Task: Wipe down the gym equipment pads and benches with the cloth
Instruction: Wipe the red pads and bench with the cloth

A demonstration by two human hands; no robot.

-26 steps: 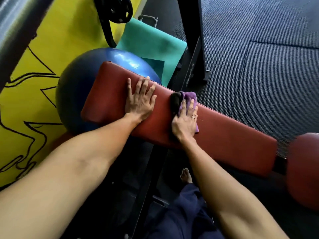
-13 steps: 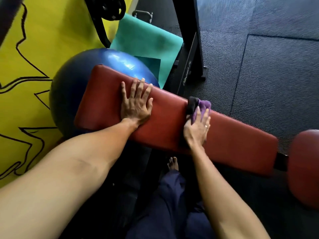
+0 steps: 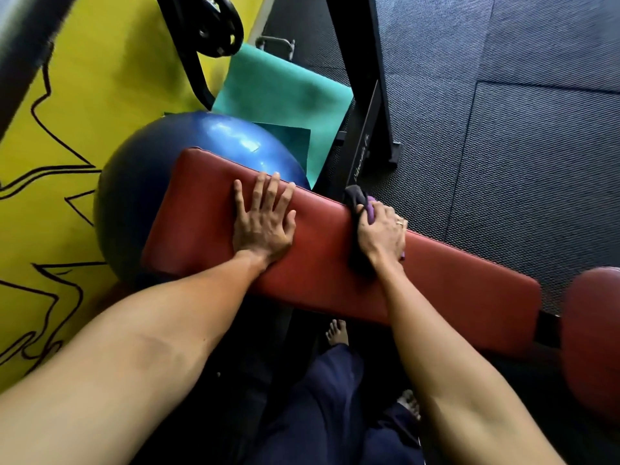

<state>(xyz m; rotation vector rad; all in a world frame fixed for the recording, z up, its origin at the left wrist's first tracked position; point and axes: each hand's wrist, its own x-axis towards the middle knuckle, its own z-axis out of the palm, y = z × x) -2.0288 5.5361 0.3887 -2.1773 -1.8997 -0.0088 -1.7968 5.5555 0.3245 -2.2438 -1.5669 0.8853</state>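
Note:
A long red padded bench (image 3: 453,290) runs from upper left to lower right across the view. My left hand (image 3: 263,218) lies flat on its left part, fingers spread, holding nothing. My right hand (image 3: 380,231) presses a dark and purple cloth (image 3: 359,198) against the far edge of the pad, fingers curled over it. Most of the cloth is hidden under the hand. A second red pad (image 3: 592,337) adjoins the bench at the right edge of the view.
A blue exercise ball (image 3: 141,182) sits under the bench's left end against a yellow wall (image 3: 84,95). A teal mat (image 3: 285,99) lies behind it. A black rack post (image 3: 365,95) and a weight plate (image 3: 218,25) stand beyond. Dark rubber floor tiles (image 3: 520,129) spread right. My bare feet (image 3: 337,332) are below the bench.
My right hand has slid the cloth rightward along the pad and up to its far edge, the fingers curling over. My left hand stays flat in place.

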